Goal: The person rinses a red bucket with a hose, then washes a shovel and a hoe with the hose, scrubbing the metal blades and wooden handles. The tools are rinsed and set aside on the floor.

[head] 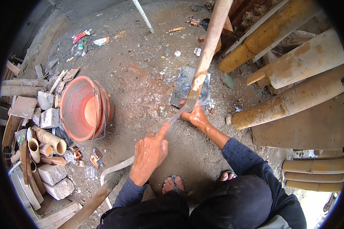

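My left hand is closed round a pale hose, its index finger lying at the outlet, and a stream of water runs from it. My right hand is wet and grips the lower end of a tool with a long wooden handle, where the stream strikes. The part of the tool within the right hand is mostly hidden. Beneath it a flat dark slab lies on the wet ground; whether it belongs to the tool I cannot tell. A bit of red shows beside the right fingers.
Stacked orange buckets with wire handles lie tilted at the left. Beyond them are concrete blocks, bamboo offcuts and wood scraps. Thick bamboo poles line the right side. Another wooden pole lies at lower left. Litter dots the muddy ground.
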{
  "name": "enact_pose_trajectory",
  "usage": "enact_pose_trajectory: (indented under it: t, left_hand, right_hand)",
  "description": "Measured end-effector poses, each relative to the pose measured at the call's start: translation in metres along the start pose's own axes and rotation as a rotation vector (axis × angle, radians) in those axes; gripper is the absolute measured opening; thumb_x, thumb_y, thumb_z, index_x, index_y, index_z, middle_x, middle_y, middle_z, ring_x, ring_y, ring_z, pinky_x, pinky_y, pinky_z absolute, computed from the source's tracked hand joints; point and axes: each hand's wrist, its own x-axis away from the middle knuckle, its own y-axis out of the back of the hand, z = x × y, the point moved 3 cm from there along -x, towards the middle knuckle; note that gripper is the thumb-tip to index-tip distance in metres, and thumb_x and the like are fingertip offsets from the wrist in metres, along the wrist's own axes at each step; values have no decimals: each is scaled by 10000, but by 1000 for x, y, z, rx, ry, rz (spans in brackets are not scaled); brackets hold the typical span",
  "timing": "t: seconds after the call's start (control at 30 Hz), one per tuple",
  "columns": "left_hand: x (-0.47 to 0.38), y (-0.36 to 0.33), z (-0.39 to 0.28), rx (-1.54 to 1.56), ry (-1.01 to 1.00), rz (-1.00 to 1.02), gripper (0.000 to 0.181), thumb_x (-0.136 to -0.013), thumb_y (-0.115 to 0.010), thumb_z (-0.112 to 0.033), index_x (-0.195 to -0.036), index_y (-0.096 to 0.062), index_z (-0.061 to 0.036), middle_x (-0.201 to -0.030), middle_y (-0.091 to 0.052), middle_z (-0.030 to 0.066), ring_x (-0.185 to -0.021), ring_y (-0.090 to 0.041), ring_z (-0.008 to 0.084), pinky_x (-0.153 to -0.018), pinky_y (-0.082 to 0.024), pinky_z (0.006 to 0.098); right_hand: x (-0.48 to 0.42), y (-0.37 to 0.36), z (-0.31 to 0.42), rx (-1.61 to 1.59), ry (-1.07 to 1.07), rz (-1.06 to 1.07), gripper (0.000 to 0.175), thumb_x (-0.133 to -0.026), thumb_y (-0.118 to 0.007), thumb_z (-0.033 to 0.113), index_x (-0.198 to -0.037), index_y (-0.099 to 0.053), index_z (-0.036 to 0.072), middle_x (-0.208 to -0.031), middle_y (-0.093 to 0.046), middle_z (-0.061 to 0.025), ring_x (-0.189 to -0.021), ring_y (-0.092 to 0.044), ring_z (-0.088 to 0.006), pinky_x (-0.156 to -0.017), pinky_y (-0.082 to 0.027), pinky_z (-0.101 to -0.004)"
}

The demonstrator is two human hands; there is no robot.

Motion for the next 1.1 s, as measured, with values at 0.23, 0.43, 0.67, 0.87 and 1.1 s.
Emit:
enact_pose_trajectory:
  t: [0.23,0.43,0.67,0.87,1.1]
  left_hand:
    - [5,3,-5,20,-24,-29,633,-877,-638,-104,-1488,-551,-243,-812,-663,249,-717,-680,482,-681,-544,580]
    - [11,0,0,-4,3,-19,667,-881,-677,-147,-1526,-543,-253,-844,-676,271,-719,-694,495,-687,-560,592]
    - [-2,-6,12,-48,112,10,640,-904,-698,-187,-1524,-556,-261,-858,-689,268,-740,-710,487,-697,-579,580]
    - [-10,-18,16,6,106,43,658,-906,-697,-199,-1541,-532,-260,-849,-686,271,-735,-709,489,-692,-577,584]
    - [-15,-24,22,-23,98,59,667,-909,-679,-195,-1553,-513,-249,-824,-676,270,-726,-707,491,-691,-570,595]
  right_hand:
    - [-7,-1,-12,181,-20,-48,809,-752,-902,256,-1396,-511,-38,-1156,-680,-224,-1117,-656,-360,-995,-519,-437]
    - [-31,-7,15,-174,-4,-119,683,-762,-900,11,-1327,-517,39,-1096,-673,-68,-990,-656,-140,-839,-574,-309]
    - [-40,4,44,-582,71,186,598,-982,-713,381,-1402,-530,-2,-1300,-655,-165,-1199,-641,-255,-1115,-455,-418]
    - [-26,18,36,-637,68,389,949,-1027,-458,719,-1554,-415,-70,-1525,-537,-252,-1463,-470,-340,-1267,-279,-470]
    - [-49,20,-5,-448,-210,518,924,-1078,-129,721,-1610,-397,15,-1591,-509,-180,-1512,-424,-310,-1303,-238,-440]
